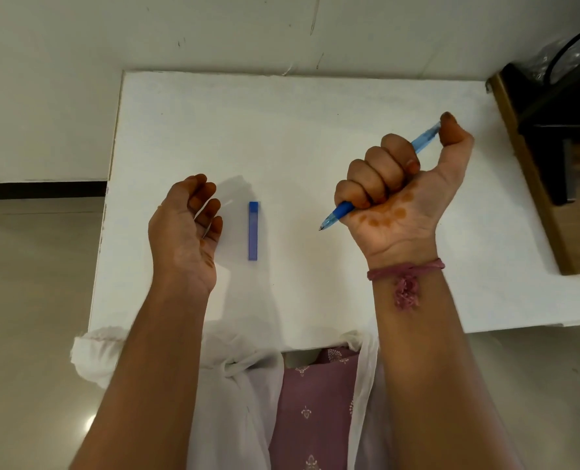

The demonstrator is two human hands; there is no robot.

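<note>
My right hand (397, 195) is raised over the white table (281, 130), its fist wrapped round a blue mechanical pencil (341, 212). The pencil's tip points down-left and my thumb presses its top end. A slim blue lead case (253, 230) lies flat on the table between my hands, its long side running toward me. My left hand (186, 225) hovers just left of the case, palm turned inward and fingers curled. A thin grey sliver, seemingly a lead (207, 231), shows between its fingertips and palm.
At the table's right edge stands a brown cardboard box (532, 184) with a black object (559, 106) in it. A wall runs behind the table, and the floor lies to the left. A white scarf hangs at the near edge.
</note>
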